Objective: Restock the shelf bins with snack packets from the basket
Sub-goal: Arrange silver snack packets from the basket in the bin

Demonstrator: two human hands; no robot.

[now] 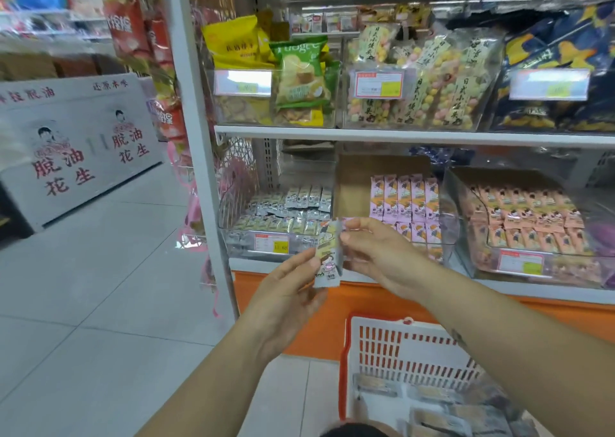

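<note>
— Two hands share one item. Your left hand (pixel 289 290) pinches the lower edge of the small silver-and-yellow foil snack packet (pixel 327 253). Your right hand (pixel 376 253) pinches its upper part, fingers (pixel 359 224) curled onto it. Whether it is a single packet or a thin stack, I cannot tell.
— Where does it sit against the bin?
— Upright, just in front of the clear plastic shelf bin (pixel 239 233) of grey-green packets, near that bin's right front corner, not yet over its rim.
— Which step is that?
— Placing, I judge. Next you would lift it over that bin's front wall and lay it among its like, not into the pink printed packets (pixel 404 197) right of the bin. More stock lies in the white slotted plastic basket with the red rim (pixel 399 346), below the bin.
</note>
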